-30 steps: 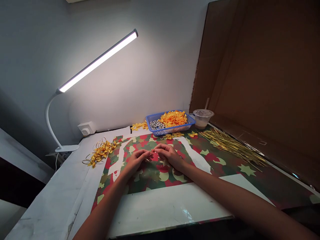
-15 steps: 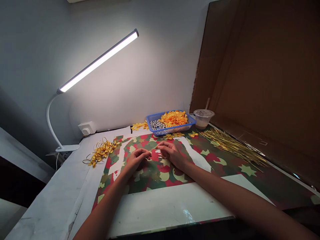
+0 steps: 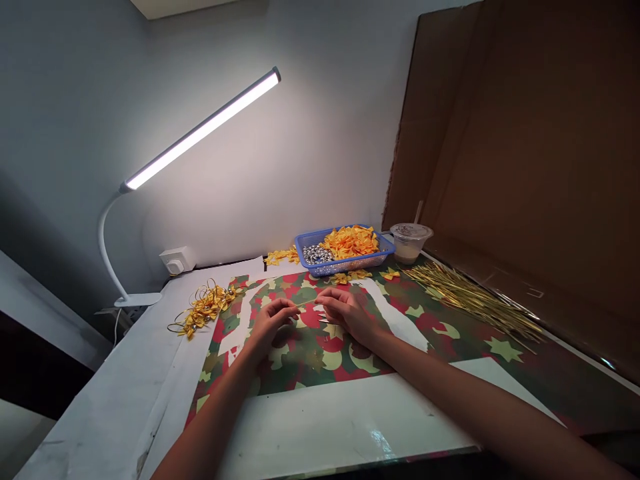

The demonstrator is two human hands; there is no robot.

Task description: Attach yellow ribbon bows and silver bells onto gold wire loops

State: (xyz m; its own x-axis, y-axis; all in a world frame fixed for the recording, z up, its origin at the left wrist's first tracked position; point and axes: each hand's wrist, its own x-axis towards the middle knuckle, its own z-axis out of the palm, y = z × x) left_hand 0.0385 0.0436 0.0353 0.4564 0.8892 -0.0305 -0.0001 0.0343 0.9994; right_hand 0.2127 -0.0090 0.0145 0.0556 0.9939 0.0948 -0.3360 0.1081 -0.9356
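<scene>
Looped gold bows (image 3: 207, 307) lie left of the blue basket (image 3: 350, 265). In front of the basket, my left grip (image 3: 270, 325), closed to a pinch, has a thin gold strand (image 3: 307, 303); my right grip (image 3: 353, 317) pinches it likewise. Uneven pull could kink or free it. Gold strips (image 3: 473, 299) lie right of the basket.

Main light here is that LED lamp (image 3: 203, 131) in the upper left, its bar blown out to pure white with a soft glow on the wall (image 3: 310, 153) behind it, while the cardboard (image 3: 530, 153) on the right and the lower left corner sink into murky shadow. There's a streak of glare on the white sheet (image 3: 320, 420) at bottom centre, and the wide lens kinda stretches the forearms (image 3: 470, 397) toward the bottom edge. Fine stuff like the thin strand (image 3: 307, 304) mid-frame comes out pretty soft.
</scene>
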